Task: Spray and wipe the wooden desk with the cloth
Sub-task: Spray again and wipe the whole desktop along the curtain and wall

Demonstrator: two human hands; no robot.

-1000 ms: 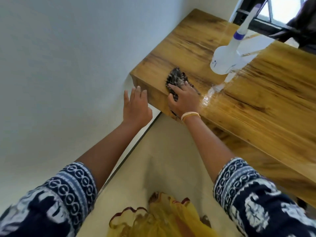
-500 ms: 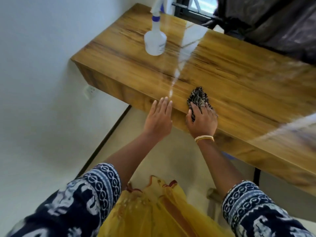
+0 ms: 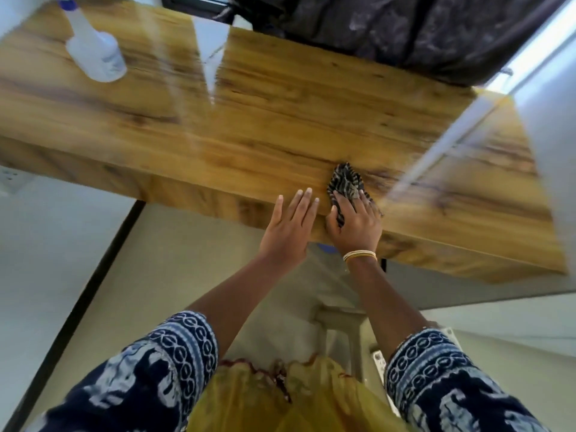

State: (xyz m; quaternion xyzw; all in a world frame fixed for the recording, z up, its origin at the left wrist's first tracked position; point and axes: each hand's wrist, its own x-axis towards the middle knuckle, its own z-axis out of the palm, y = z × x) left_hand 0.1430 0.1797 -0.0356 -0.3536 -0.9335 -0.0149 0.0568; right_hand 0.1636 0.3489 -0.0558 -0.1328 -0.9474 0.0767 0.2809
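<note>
The glossy wooden desk [image 3: 280, 113] fills the upper half of the head view. My right hand [image 3: 355, 226] presses a dark striped cloth [image 3: 344, 182] flat on the desk's near edge, right of centre. My left hand [image 3: 290, 226] lies flat beside it with fingers together, resting against the desk's front face and holding nothing. A white spray bottle [image 3: 96, 54] with a blue collar stands upright on the desk at the far left, well away from both hands.
A dark draped fabric [image 3: 420, 32] hangs behind the desk's far edge. A white wall with a socket [image 3: 12, 179] lies to the left. Beneath the desk stands a pale stool [image 3: 341, 319]. The desk's right end [image 3: 554, 263] is near the frame's edge.
My right hand has slid the cloth rightward along the desk's near edge, from the left corner toward the right. My left hand followed along the front face. The bottle stayed in place.
</note>
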